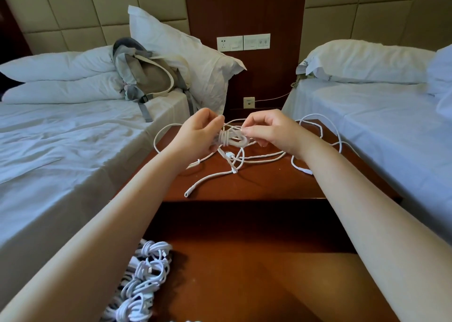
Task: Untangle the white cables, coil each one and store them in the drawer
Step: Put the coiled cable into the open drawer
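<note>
Above the brown nightstand top (264, 182) I hold a small coil of white cable (231, 137) between both hands. My left hand (198, 133) grips the coil's left end with curled fingers. My right hand (271, 132) pinches a strand at the coil's right side. Loose white cables (234, 165) lie tangled on the nightstand below, with one free end (187, 195) near the front edge. Several coiled white cables (144, 280) lie in the open drawer (244, 272) at its left side, below my left forearm.
A bed with white sheets (61, 150) stands on the left, with pillows and a grey backpack (146, 74). Another bed (391, 130) stands on the right. Wall sockets (243, 42) sit on the dark wood panel behind the nightstand.
</note>
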### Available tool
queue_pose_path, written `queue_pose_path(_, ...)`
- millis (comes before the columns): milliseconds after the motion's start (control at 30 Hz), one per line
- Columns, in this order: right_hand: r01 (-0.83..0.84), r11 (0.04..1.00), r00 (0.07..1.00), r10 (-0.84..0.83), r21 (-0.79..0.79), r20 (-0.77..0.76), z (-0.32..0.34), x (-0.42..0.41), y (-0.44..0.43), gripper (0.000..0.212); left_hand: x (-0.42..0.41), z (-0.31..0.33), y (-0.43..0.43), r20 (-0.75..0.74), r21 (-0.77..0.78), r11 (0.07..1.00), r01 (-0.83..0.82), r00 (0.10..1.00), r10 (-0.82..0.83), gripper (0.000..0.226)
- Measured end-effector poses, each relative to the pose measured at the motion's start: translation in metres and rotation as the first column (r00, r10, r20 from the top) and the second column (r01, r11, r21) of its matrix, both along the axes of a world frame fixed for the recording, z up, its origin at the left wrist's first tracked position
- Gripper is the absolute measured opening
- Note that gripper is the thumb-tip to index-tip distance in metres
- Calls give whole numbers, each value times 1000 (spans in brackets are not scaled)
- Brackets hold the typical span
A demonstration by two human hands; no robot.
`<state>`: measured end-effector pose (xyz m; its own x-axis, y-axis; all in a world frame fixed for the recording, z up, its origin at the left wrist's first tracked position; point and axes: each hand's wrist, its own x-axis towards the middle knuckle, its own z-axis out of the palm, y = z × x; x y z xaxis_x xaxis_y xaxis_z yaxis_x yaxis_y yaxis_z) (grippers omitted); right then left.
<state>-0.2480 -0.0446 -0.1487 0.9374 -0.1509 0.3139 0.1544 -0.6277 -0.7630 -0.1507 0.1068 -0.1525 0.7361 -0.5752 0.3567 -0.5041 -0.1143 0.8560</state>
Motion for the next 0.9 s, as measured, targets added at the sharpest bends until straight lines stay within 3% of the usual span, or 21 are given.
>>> queue_pose_path(300,-106,994,992,105,-18,-69,-20,-6,50,13,-18,-35,53,74,-37,982,-187,979,190,21)
queue_pose_path(400,-119,990,987,110,-73,-116,-33,-12,66,12,-26,-49,71,7,13,986,-165,986,165,20)
queue_pose_path(633,-213,970,940,172,-114,-295,-61,-31,96,16,-45,-77,107,11,211,972,-105,994,105,24)
queue_pose_path(900,-295,954,871,246,-53,-425,-99,-44,117,12,-45,-95,131,234,521,832,-189,969,73,24)
